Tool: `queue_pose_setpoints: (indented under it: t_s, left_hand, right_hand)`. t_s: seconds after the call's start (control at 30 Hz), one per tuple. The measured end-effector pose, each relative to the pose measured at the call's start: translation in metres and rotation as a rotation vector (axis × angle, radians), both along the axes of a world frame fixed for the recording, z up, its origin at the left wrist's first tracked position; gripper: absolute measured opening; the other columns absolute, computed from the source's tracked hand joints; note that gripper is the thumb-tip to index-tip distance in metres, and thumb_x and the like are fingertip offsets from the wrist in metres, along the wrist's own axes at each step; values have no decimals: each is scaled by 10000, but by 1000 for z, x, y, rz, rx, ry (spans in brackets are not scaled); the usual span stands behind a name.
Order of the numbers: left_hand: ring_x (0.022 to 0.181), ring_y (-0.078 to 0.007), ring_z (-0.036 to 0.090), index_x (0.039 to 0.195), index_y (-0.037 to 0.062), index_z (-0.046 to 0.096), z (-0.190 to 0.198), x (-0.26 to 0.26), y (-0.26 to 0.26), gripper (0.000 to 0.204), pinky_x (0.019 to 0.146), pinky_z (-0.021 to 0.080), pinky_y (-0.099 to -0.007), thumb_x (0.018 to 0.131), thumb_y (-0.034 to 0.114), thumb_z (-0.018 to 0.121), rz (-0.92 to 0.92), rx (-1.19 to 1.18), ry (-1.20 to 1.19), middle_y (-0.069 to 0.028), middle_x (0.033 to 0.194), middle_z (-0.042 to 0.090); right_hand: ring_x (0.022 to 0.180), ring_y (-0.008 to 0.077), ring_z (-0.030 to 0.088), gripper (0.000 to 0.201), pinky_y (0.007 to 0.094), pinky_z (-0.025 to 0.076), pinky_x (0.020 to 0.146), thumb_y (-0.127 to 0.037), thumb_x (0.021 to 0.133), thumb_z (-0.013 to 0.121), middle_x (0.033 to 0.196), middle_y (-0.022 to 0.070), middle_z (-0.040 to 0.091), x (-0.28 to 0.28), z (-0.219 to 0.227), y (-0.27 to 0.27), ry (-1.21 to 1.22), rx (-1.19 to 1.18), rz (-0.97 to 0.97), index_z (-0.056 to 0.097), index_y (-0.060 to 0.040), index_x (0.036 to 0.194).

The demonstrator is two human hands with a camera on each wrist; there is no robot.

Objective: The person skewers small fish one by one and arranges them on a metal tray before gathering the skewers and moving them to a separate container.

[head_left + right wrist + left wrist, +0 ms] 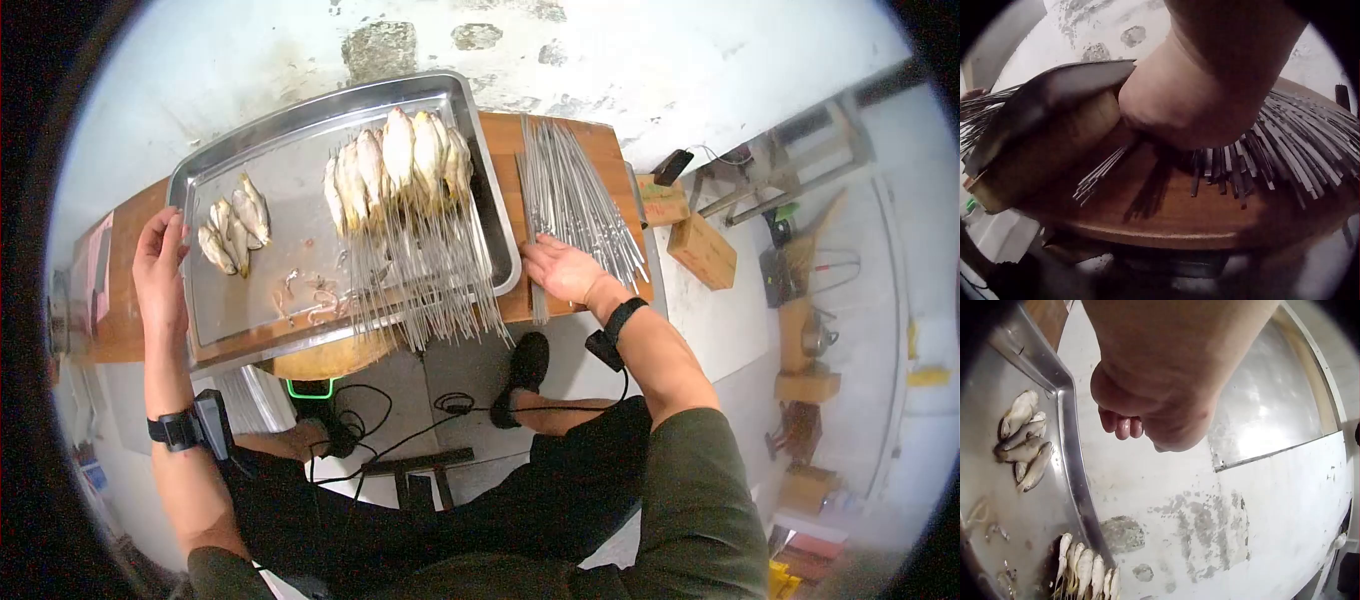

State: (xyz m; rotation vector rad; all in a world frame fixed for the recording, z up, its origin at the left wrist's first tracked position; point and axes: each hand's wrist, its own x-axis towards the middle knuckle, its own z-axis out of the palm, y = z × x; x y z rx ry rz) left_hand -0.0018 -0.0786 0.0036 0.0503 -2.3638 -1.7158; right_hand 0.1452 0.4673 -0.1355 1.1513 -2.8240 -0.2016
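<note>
Left grip (162,265) loosely curled, with nothing showing between its fingers, is beside the left rim of a large metal tray (290,190) that rests on the wooden bench (118,280). Inside the tray, toward its left side, a few loose fish (236,232) lie in a small overlapping pile. Nearer the middle, pale scraps (325,298) are scattered on the tray's floor. Along the right half, a row of skewered fish (400,160) lies side by side, bodies toward the wall — the thin skewer ends run toward the person and stick out past the near rim. Just beyond the tray's right rim, the right grip (563,270) seems to hold a slim bundle of skewers (1099,176), though its fingertips are hidden in the right wrist view; there the bundle's ends poke out from under it, above a shadow on the wood. Beside it, a big heap of metal skewers (585,200) lies fanned on the bench. Farther right — past the bench's end — are cardboard boxes (703,250).
</note>
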Motion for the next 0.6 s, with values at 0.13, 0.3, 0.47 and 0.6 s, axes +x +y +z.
queue_pose_setpoints:
  t_s: [0.13,0.3,0.47,0.6]
  left_hand:
    - [944,-99,545,1139,30,565,3,2,13,314,827,415,-265,910,242,595,-7,40,-15,-14,1046,584]
    - [932,-103,549,1132,27,570,8,5,21,311,823,417,-261,903,234,605,-3,32,-22,-16,1027,590]
    - [908,-90,548,1129,22,570,5,1,21,320,814,417,-253,901,244,607,-47,49,-7,-12,1004,595]
    - [905,-82,543,1126,22,572,9,0,25,319,813,417,-251,902,247,606,-49,27,-18,-8,1000,596]
  right_hand:
    - [1131,281,526,281,410,311,1078,-183,785,498,1142,141,603,-3,9,-29,-77,97,-22,642,-58,992]
    - [1185,295,481,338,407,280,1097,-220,755,537,1189,124,588,-4,13,-54,-199,-28,-150,650,-90,1046]
    - [1183,290,474,389,415,276,1088,-245,727,570,1185,123,585,1,-7,-43,-123,10,-147,642,-89,1076]
    - [1057,320,528,361,419,397,961,-196,745,565,1089,146,591,2,-6,-40,-175,-220,-300,618,-50,1071]
